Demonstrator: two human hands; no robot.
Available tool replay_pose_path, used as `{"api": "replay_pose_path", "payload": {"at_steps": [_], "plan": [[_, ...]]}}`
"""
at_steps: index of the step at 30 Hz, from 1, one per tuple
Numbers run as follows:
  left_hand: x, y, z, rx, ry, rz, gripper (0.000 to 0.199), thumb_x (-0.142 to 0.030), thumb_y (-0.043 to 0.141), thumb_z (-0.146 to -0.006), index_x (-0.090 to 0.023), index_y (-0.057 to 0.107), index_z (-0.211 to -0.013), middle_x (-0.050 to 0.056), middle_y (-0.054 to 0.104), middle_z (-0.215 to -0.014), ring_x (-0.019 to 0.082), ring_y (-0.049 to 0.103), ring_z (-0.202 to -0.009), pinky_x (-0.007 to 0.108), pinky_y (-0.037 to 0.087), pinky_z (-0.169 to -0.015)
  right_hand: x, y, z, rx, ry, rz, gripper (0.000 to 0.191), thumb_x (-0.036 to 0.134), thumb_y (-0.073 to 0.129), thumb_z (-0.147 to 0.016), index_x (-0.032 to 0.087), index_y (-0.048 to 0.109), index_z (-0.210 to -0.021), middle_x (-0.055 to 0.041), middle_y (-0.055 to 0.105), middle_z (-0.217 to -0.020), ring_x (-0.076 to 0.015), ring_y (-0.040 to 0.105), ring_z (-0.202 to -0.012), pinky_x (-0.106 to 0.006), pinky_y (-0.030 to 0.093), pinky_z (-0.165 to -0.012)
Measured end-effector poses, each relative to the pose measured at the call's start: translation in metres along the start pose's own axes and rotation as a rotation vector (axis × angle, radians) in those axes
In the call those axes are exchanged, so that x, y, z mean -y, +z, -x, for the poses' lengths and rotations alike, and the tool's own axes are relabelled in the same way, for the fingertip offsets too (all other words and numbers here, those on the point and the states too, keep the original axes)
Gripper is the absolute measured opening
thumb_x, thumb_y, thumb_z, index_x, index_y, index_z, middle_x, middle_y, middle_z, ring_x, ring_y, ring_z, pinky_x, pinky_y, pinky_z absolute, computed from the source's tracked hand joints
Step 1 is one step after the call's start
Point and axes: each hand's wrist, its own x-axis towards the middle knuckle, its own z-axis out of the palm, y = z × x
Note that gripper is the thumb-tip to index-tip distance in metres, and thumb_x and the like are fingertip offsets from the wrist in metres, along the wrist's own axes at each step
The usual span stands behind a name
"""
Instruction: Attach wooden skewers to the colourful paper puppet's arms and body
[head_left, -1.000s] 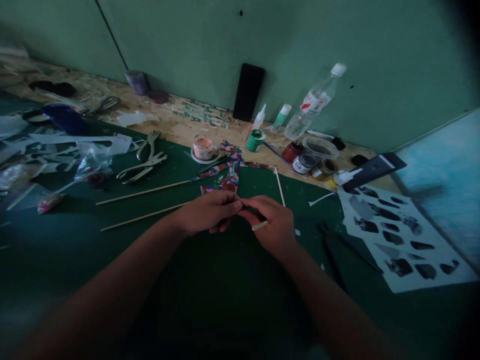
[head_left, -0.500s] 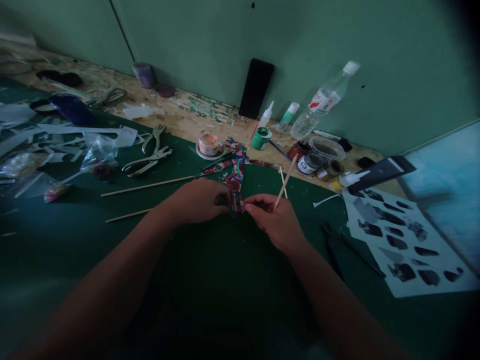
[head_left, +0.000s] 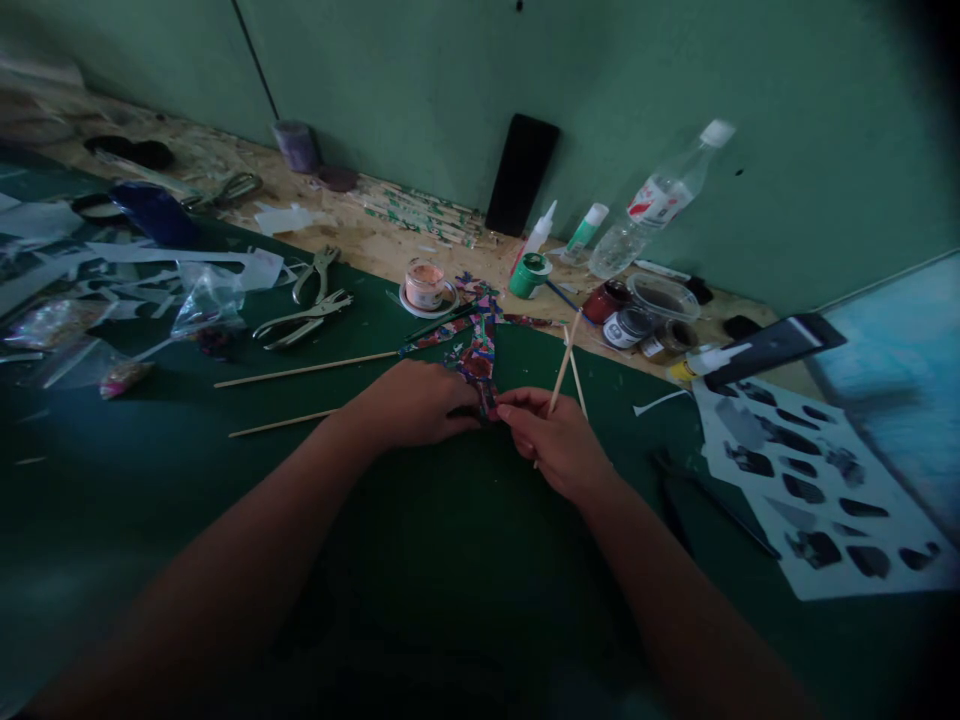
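A flat, jointed figure painted in red, blue and green (head_left: 480, 350) lies on the dark green mat in front of me. My left hand (head_left: 420, 402) is closed, its thumb and fingertips on the narrow lower end of the figure. From the other side, my right hand (head_left: 556, 440) pinches the edge of that same end. A thin wooden stick (head_left: 564, 370) slants up through the fingers of my right hand. Another thin stick (head_left: 277, 376) runs left from the figure's arm, and a lower stick (head_left: 277, 425) goes partly under my left wrist.
Pliers (head_left: 304, 320) and bags of small parts (head_left: 206, 300) lie to the left. Behind stand a pink paint jar (head_left: 425, 285), a green paint jar (head_left: 529, 276), a phone (head_left: 523, 175) and a plastic bottle (head_left: 660, 205). At right are dark-handled pliers (head_left: 712, 500) and a printed sheet (head_left: 817, 500).
My left hand has slid right over the figure's lower end, bringing its fingertips nearer my right hand. The right hand keeps its pinch and the stick. The whole view has shifted slightly.
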Motion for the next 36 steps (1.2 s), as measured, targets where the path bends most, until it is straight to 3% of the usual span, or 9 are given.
{"api": "replay_pose_path", "payload": {"at_steps": [4,10,14,17,21,28,33,36], "plan": [[-0.004,-0.002,0.002,-0.001,-0.136,-0.073,0.032,-0.041,0.045,-0.088,-0.022,0.070,-0.091,0.007,0.069,-0.081,0.023,0.061,-0.073,0.030,0.035,-0.061,0.006,0.001,0.005,-0.075,-0.001,0.051,0.021,0.033,0.070,-0.073,0.017,0.065,-0.085,0.0047,0.055,-0.058,-0.0041,0.038,-0.042,-0.019,0.024,-0.039],[-0.018,-0.003,0.003,0.067,-0.285,0.094,0.034,-0.036,0.041,-0.088,-0.018,0.067,-0.078,0.009,0.066,-0.077,0.021,0.059,-0.070,0.031,0.035,-0.062,0.010,-0.008,0.008,-0.196,-0.067,0.433,0.016,0.030,0.063,-0.078,0.017,0.069,-0.081,-0.0044,0.069,-0.072,-0.0148,0.064,-0.064,-0.027,0.046,-0.057],[-0.023,-0.005,0.001,0.092,-0.373,0.218,0.031,-0.032,0.043,-0.085,-0.017,0.058,-0.061,0.005,0.060,-0.064,0.015,0.052,-0.058,0.028,0.033,-0.058,0.010,-0.009,0.006,-0.316,-0.065,0.379,0.019,0.034,0.065,-0.077,0.018,0.070,-0.083,-0.0073,0.072,-0.082,-0.0163,0.064,-0.070,-0.025,0.043,-0.053],[-0.024,-0.004,0.000,0.090,-0.424,0.254,0.030,-0.029,0.044,-0.082,-0.018,0.051,-0.055,0.003,0.054,-0.058,0.013,0.046,-0.052,0.028,0.031,-0.055,0.016,-0.004,0.008,-0.358,-0.001,0.203,0.024,0.037,0.068,-0.074,0.017,0.070,-0.087,-0.0108,0.072,-0.092,-0.0179,0.065,-0.073,-0.021,0.034,-0.042],[-0.023,-0.001,0.000,0.056,-0.434,0.313,0.031,-0.030,0.044,-0.082,-0.018,0.053,-0.055,0.002,0.055,-0.056,0.013,0.047,-0.051,0.027,0.029,-0.052,0.023,0.002,0.011,-0.293,0.144,-0.134,0.018,0.032,0.071,-0.071,0.017,0.067,-0.082,-0.0133,0.070,-0.105,-0.0235,0.067,-0.091,-0.017,0.020,-0.033],[-0.019,-0.002,0.002,0.112,-0.460,0.500,0.038,-0.035,0.043,-0.085,-0.016,0.063,-0.060,0.002,0.062,-0.053,0.012,0.054,-0.045,0.024,0.037,-0.049,0.021,-0.011,0.001,-0.173,0.277,-0.462,0.006,0.022,0.068,-0.074,0.017,0.066,-0.077,-0.0110,0.069,-0.106,-0.0215,0.063,-0.106,-0.011,0.018,-0.030],[-0.019,-0.004,0.003,0.177,-0.521,0.718,0.040,-0.047,0.045,-0.086,-0.015,0.068,-0.078,0.004,0.065,-0.056,0.012,0.056,-0.040,0.020,0.038,-0.038,0.021,-0.008,0.005,-0.058,0.268,-0.384,0.010,0.024,0.068,-0.075,0.017,0.067,-0.082,-0.0101,0.068,-0.113,-0.0203,0.063,-0.103,-0.012,0.017,-0.031],[-0.021,-0.004,0.003,0.173,-0.531,0.821,0.042,-0.051,0.048,-0.084,-0.013,0.067,-0.087,0.007,0.068,-0.068,0.014,0.059,-0.047,0.018,0.039,-0.034,0.023,-0.003,0.008,-0.029,0.221,-0.270,0.014,0.028,0.069,-0.074,0.016,0.068,-0.082,-0.0110,0.067,-0.113,-0.0190,0.064,-0.096,-0.014,0.017,-0.032]]}}
